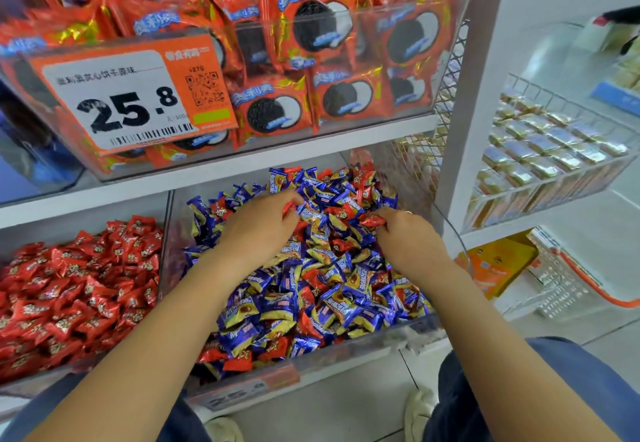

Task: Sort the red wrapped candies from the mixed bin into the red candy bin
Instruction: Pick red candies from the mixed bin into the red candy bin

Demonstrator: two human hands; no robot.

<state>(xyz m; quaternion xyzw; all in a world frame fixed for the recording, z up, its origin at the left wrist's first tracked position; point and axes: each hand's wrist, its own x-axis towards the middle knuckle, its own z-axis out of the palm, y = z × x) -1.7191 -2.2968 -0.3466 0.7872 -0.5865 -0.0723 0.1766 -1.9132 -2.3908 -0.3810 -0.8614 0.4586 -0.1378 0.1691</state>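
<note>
Red candies pinched in both my hands over the mixed bin (363, 344): left hand (258, 223) holds one (288, 208), right hand (410, 237) another (372, 221); red candy bin (165, 251) lies left, nearer my left hand.

Both hands, left hand (258, 223) and right hand (408, 233), lie in the mixed bin (311, 355); the candy bin (79, 285) sits left of them, the cookie-pack bin (242, 60) on the shelf above, behind them
</note>
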